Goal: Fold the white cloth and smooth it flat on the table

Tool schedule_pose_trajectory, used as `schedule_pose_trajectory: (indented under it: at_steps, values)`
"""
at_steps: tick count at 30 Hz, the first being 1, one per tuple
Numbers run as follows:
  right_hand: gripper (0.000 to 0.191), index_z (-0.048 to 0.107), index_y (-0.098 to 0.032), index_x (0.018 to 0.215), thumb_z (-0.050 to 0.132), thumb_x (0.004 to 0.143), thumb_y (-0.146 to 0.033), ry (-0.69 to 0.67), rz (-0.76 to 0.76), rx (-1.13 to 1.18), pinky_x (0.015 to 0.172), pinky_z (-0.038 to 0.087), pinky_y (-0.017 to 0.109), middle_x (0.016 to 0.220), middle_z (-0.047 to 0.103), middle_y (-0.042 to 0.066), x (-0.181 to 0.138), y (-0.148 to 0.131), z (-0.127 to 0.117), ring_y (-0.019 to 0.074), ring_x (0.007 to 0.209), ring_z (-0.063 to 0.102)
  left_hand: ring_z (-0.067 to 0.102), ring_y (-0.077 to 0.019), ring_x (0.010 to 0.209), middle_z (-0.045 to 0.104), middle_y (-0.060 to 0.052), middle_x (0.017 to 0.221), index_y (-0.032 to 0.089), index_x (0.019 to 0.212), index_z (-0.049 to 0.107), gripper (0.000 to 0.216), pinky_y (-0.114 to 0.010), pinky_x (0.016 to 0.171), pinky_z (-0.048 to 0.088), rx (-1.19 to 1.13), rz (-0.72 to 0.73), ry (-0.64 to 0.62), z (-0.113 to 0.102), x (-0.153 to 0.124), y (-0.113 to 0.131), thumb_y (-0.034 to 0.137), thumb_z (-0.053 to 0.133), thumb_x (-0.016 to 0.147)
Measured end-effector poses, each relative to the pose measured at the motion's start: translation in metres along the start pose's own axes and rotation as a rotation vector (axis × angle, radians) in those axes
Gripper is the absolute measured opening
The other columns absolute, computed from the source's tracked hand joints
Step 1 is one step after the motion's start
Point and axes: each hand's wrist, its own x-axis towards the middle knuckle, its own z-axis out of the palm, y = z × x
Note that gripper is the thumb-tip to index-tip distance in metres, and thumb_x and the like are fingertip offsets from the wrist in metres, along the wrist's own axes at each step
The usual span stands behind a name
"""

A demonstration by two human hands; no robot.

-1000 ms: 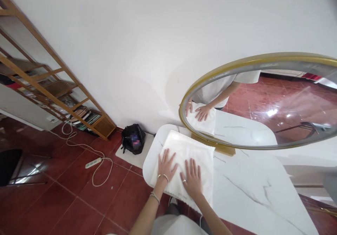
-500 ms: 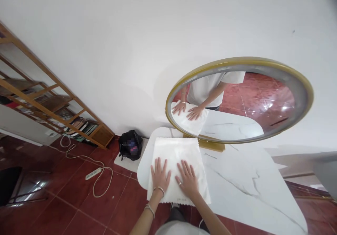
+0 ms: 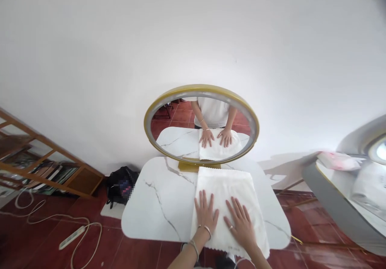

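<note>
White cloth (image 3: 222, 194): lying spread on the marbled table (image 3: 157, 208), in front of the mirror (image 3: 201, 124); its far edge is sitting right by the mirror's base (image 3: 186, 167), touching or not being hard to tell.
Left hand (image 3: 206, 216): resting palm down on the cloth's left half, in front of the mirror; fingers fanning wide, gripping nothing.
Right hand (image 3: 243, 222): lying flat on the cloth's right half, nearer its middle than its edge; fingers parting, holding nothing.
Cloth surface: looking mostly laid flat, in my judgement; soft waves are seeming to show toward the right side, so some evening-out may be remaining.
Near edge: running a little past the tabletop, on the side away from the mirror; by the look of it, not being squared to the table.
Mirror glass: reflecting both hands, the cloth and a pale shirt; the frame top is cutting off the rest.
Under the palms: staying hidden, so any creases there are going unseen.
Faint print: showing by the cloth's near edge, too small for reading.
Bag (image 3: 120, 184): slumping on the floor, left of the mirror, partly blurred out.
Second table (image 3: 334, 192): standing well right of the mirror, running out of view; a pinkish packet (image 3: 337, 161) is lying on it.
</note>
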Motion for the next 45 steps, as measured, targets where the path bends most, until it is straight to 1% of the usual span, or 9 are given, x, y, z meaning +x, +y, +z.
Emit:
schedule_pose_trajectory:
  at_steps: [7,11,17,20,28,33,37,41,45]
  values:
    - [0.068,0.012,-0.029,0.149,0.042,0.091,-0.05,0.002,0.079,-0.05,0.109,0.026,0.044,0.151,0.029,0.005,-0.031,0.073,-0.023,0.0237,0.137,0.031,0.019,-0.0343,0.141,0.018,-0.009,0.156,0.034,0.146,0.02,0.067,-0.061,0.11,0.017,-0.118,0.099,-0.064,0.011,0.017,0.08,0.052,0.045,0.087]
    - [0.067,0.012,-0.029,0.149,0.041,0.092,-0.05,-0.02,0.072,-0.048,0.11,0.026,0.044,0.152,0.028,0.004,-0.039,0.096,-0.031,0.0234,0.138,0.029,0.023,-0.0346,0.139,0.023,-0.01,0.154,0.032,0.138,0.041,0.06,-0.055,0.108,0.026,-0.191,-0.101,-0.071,0.009,0.034,0.109,0.037,0.057,0.08]
    - [0.068,0.013,-0.028,0.149,0.041,0.091,-0.051,-0.025,0.051,-0.015,0.11,0.025,0.046,0.152,0.026,0.005,-0.04,0.099,-0.031,0.0248,0.138,0.027,0.052,-0.0316,0.118,0.056,-0.016,0.124,0.018,0.13,0.046,0.054,-0.054,0.099,0.033,-0.467,-0.579,-0.062,-0.017,0.089,0.095,0.03,0.057,0.078]
    - [0.071,0.012,-0.027,0.149,0.042,0.09,-0.052,-0.018,0.04,0.011,0.109,0.026,0.048,0.152,0.026,0.006,-0.04,0.099,-0.032,0.026,0.138,0.028,0.06,-0.0291,0.105,0.067,-0.01,0.099,0.016,0.123,0.05,0.055,-0.05,0.097,0.037,-0.574,-0.565,-0.091,-0.024,0.12,0.082,0.033,0.065,0.073]
    - [0.069,0.019,-0.03,0.148,0.046,0.088,-0.051,-0.083,-0.002,0.129,0.108,0.03,0.048,0.15,0.032,0.006,-0.052,0.103,-0.029,0.0286,0.135,0.034,0.064,-0.016,0.076,0.068,-0.004,0.081,0.014,0.095,0.062,0.027,-0.025,0.068,0.048,-0.728,-0.383,-0.116,-0.027,0.178,0.087,0.033,0.063,0.076]
    - [0.06,0.016,-0.029,0.148,0.039,0.093,-0.033,0.066,0.116,0.341,0.097,0.044,0.041,0.134,0.05,0.009,-0.007,0.117,-0.041,0.0242,0.124,0.047,0.057,-0.0153,0.063,0.057,0.004,0.059,0.018,0.077,0.065,0.021,-0.027,0.069,0.045,-0.712,-0.081,-0.203,-0.071,0.169,0.089,0.039,0.061,0.076]
    - [0.056,0.022,-0.024,0.146,0.04,0.093,-0.032,0.18,0.106,0.421,0.103,0.039,0.044,0.142,0.04,0.012,0.076,0.128,-0.083,0.0245,0.131,0.038,0.061,-0.0172,0.082,0.067,0.0,0.084,0.023,0.09,0.066,0.023,-0.028,0.081,0.045,-0.692,0.125,-0.201,-0.126,0.154,0.093,0.04,0.052,0.083]
    - [0.029,0.056,-0.026,0.115,0.045,0.09,-0.036,-0.148,-0.055,0.551,0.089,0.047,0.04,0.099,0.066,0.004,0.132,0.132,-0.129,0.0205,0.092,0.062,0.062,-0.0175,0.09,0.069,-0.003,0.096,0.022,0.097,0.063,0.027,-0.028,0.083,0.046,-0.676,0.167,-0.034,-0.179,0.142,0.091,0.037,0.041,0.09]
    - [0.025,0.058,-0.023,0.079,0.046,0.089,-0.043,-0.409,-0.021,0.697,0.058,0.047,0.029,0.071,0.062,0.0,0.141,0.141,-0.16,0.0176,0.065,0.058,0.064,-0.0177,0.084,0.07,-0.003,0.091,0.02,0.095,0.063,0.028,-0.027,0.078,0.049,-0.61,0.043,0.206,-0.222,0.137,0.072,0.038,0.041,0.091]
